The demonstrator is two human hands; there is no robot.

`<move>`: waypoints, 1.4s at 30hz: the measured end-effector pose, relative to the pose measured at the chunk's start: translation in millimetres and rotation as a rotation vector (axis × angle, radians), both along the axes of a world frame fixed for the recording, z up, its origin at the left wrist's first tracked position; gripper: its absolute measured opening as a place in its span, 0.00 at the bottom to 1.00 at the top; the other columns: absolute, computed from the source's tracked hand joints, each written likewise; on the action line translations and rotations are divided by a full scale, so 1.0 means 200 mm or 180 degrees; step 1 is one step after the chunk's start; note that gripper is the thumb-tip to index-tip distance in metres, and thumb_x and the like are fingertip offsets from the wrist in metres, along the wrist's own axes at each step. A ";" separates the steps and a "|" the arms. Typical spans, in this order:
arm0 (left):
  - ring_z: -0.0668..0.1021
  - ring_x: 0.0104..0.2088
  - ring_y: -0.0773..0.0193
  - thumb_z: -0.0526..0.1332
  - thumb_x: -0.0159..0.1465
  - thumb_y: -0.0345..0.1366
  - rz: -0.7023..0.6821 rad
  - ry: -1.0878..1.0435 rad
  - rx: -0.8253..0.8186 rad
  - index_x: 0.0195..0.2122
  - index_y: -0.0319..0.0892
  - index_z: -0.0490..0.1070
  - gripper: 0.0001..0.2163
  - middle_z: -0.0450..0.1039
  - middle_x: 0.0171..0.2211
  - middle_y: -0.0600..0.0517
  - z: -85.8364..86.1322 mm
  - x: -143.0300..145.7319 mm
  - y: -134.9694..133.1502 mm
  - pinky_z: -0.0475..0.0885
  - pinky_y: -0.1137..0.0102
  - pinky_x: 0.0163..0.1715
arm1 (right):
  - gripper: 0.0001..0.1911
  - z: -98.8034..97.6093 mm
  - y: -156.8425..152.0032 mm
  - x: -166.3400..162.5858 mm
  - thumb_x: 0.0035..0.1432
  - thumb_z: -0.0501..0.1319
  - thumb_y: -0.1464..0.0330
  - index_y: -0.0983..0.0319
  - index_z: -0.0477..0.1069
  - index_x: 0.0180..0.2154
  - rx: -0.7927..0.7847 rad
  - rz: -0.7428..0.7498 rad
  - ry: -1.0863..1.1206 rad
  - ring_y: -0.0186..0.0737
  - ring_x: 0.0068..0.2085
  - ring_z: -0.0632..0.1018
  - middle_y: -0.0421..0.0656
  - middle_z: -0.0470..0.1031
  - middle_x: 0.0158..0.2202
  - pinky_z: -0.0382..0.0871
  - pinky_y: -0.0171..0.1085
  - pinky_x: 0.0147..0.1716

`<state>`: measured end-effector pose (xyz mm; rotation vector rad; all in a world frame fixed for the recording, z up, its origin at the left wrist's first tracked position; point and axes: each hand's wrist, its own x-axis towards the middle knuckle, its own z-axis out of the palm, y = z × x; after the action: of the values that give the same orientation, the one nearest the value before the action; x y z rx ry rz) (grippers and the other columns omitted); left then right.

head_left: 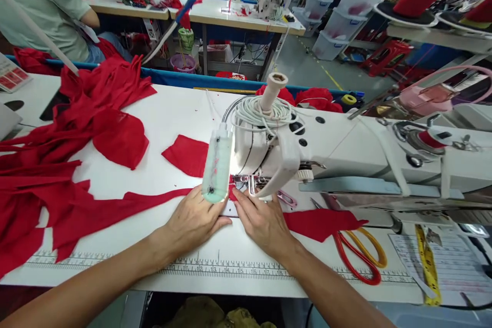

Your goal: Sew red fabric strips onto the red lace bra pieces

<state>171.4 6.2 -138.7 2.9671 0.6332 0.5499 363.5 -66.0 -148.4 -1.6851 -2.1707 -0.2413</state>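
Observation:
My left hand (194, 215) lies flat by the needle area of a white sewing machine (261, 148), thumb apart. Its fingertips are partly hidden behind a translucent green guard (217, 166). A red fabric strip (149, 205) runs under this hand from the left. My right hand (265, 223) rests at the presser foot (251, 183), fingers stretched out and spread. Between the two hands shows a small bit of red fabric at the foot. Right of my right hand lies another red fabric piece (325, 223); a pink-handled tool (287, 198) sits just above it.
A heap of red fabric (69, 174) covers the table's left side. Scissors (374, 253) with red and orange handles lie at right, beside a yellow tape measure (426, 261) and a written sheet (461, 261). Another person (42, 10) sits at upper left.

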 end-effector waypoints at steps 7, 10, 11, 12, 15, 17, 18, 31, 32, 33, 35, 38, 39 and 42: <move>0.77 0.49 0.48 0.58 0.70 0.42 -0.0001 -0.0142 0.0267 0.47 0.35 0.72 0.14 0.76 0.45 0.39 -0.03 -0.01 0.00 0.73 0.56 0.47 | 0.15 -0.01 -0.01 -0.01 0.70 0.53 0.70 0.64 0.75 0.52 0.0082 -0.0055 0.0002 0.42 0.40 0.75 0.47 0.77 0.37 0.60 0.44 0.48; 0.77 0.49 0.50 0.58 0.70 0.41 0.0022 -0.0172 0.0305 0.47 0.35 0.72 0.13 0.76 0.47 0.40 -0.04 -0.01 0.00 0.71 0.56 0.51 | 0.15 0.00 -0.01 -0.01 0.70 0.54 0.71 0.65 0.75 0.52 0.0038 -0.0058 0.0022 0.42 0.40 0.74 0.47 0.77 0.37 0.60 0.43 0.46; 0.77 0.49 0.51 0.58 0.70 0.41 0.0038 -0.0181 0.0302 0.47 0.35 0.72 0.13 0.76 0.48 0.40 -0.04 -0.01 0.00 0.71 0.56 0.52 | 0.15 0.00 -0.01 -0.01 0.69 0.54 0.71 0.65 0.75 0.52 0.0027 -0.0049 0.0038 0.42 0.40 0.74 0.47 0.77 0.37 0.60 0.43 0.45; 0.77 0.49 0.51 0.58 0.70 0.41 0.0058 -0.0186 0.0293 0.47 0.35 0.72 0.13 0.76 0.48 0.41 -0.04 -0.01 0.00 0.70 0.56 0.53 | 0.15 0.00 0.00 -0.01 0.69 0.54 0.71 0.65 0.75 0.52 0.0022 -0.0047 0.0052 0.42 0.39 0.73 0.48 0.77 0.37 0.60 0.43 0.44; 0.77 0.49 0.52 0.58 0.70 0.40 0.0111 -0.0176 0.0246 0.49 0.35 0.71 0.13 0.76 0.48 0.41 -0.02 -0.01 0.00 0.69 0.55 0.55 | 0.15 -0.01 0.00 0.00 0.69 0.55 0.70 0.64 0.75 0.52 0.0041 -0.0096 0.0027 0.43 0.39 0.72 0.48 0.76 0.38 0.60 0.43 0.42; 0.77 0.49 0.52 0.58 0.70 0.40 0.0135 -0.0171 0.0214 0.50 0.35 0.71 0.14 0.77 0.47 0.42 -0.02 -0.01 0.00 0.68 0.55 0.56 | 0.16 -0.01 0.00 0.00 0.69 0.55 0.69 0.63 0.74 0.54 0.0057 -0.0120 -0.0048 0.45 0.41 0.73 0.49 0.76 0.39 0.60 0.43 0.41; 0.77 0.49 0.53 0.58 0.70 0.40 0.0143 -0.0161 0.0201 0.50 0.35 0.71 0.14 0.77 0.47 0.42 -0.01 -0.01 0.00 0.68 0.55 0.56 | 0.16 -0.01 0.00 0.00 0.69 0.55 0.69 0.63 0.74 0.54 0.0059 -0.0115 -0.0087 0.46 0.42 0.73 0.50 0.76 0.39 0.61 0.44 0.41; 0.77 0.45 0.53 0.60 0.69 0.40 0.0188 -0.0029 0.0084 0.45 0.37 0.74 0.12 0.77 0.40 0.47 0.02 -0.01 0.00 0.66 0.52 0.59 | 0.18 -0.01 0.01 0.00 0.69 0.55 0.69 0.62 0.72 0.57 -0.0138 -0.0109 -0.0046 0.50 0.45 0.74 0.51 0.77 0.41 0.65 0.47 0.44; 0.77 0.45 0.53 0.60 0.69 0.40 0.0178 -0.0051 0.0071 0.44 0.37 0.74 0.11 0.78 0.40 0.47 0.03 -0.01 0.00 0.65 0.52 0.59 | 0.18 -0.01 0.01 0.00 0.69 0.54 0.69 0.62 0.72 0.57 -0.0155 -0.0115 -0.0058 0.50 0.45 0.74 0.51 0.77 0.40 0.64 0.48 0.44; 0.77 0.45 0.53 0.60 0.69 0.40 0.0165 -0.0073 0.0047 0.44 0.37 0.74 0.11 0.78 0.41 0.47 0.03 -0.01 0.01 0.65 0.52 0.60 | 0.18 -0.01 0.01 0.00 0.69 0.54 0.69 0.62 0.72 0.57 -0.0171 -0.0122 -0.0067 0.50 0.45 0.74 0.51 0.77 0.40 0.64 0.48 0.44; 0.77 0.46 0.53 0.59 0.70 0.40 0.0142 -0.0096 -0.0009 0.45 0.37 0.74 0.11 0.78 0.42 0.46 0.02 -0.01 0.01 0.64 0.52 0.60 | 0.18 -0.01 0.01 0.00 0.69 0.53 0.69 0.61 0.72 0.57 -0.0172 -0.0138 -0.0076 0.50 0.46 0.74 0.51 0.77 0.40 0.64 0.47 0.43; 0.77 0.48 0.52 0.59 0.70 0.40 0.0136 -0.0109 -0.0076 0.47 0.37 0.74 0.12 0.78 0.43 0.46 0.02 -0.01 0.01 0.64 0.52 0.61 | 0.18 -0.01 0.01 0.00 0.69 0.54 0.68 0.61 0.72 0.57 -0.0098 -0.0149 -0.0093 0.50 0.46 0.74 0.51 0.76 0.40 0.64 0.47 0.44; 0.77 0.48 0.52 0.59 0.70 0.40 0.0133 -0.0100 -0.0093 0.47 0.37 0.74 0.12 0.78 0.43 0.46 0.02 -0.01 0.01 0.64 0.51 0.61 | 0.18 -0.01 0.01 0.00 0.69 0.54 0.68 0.61 0.72 0.57 -0.0087 -0.0152 -0.0101 0.50 0.45 0.74 0.51 0.76 0.40 0.64 0.46 0.44; 0.77 0.48 0.53 0.59 0.70 0.40 0.0135 -0.0066 -0.0107 0.46 0.37 0.74 0.12 0.78 0.42 0.47 0.02 -0.01 0.02 0.62 0.50 0.63 | 0.18 -0.01 0.01 0.00 0.69 0.54 0.68 0.61 0.71 0.58 -0.0113 -0.0151 -0.0110 0.48 0.44 0.75 0.50 0.76 0.39 0.64 0.46 0.43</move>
<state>168.7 9.3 -135.1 2.9191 0.6981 0.5667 363.3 -63.3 -149.4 -1.7662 -2.1739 -0.2479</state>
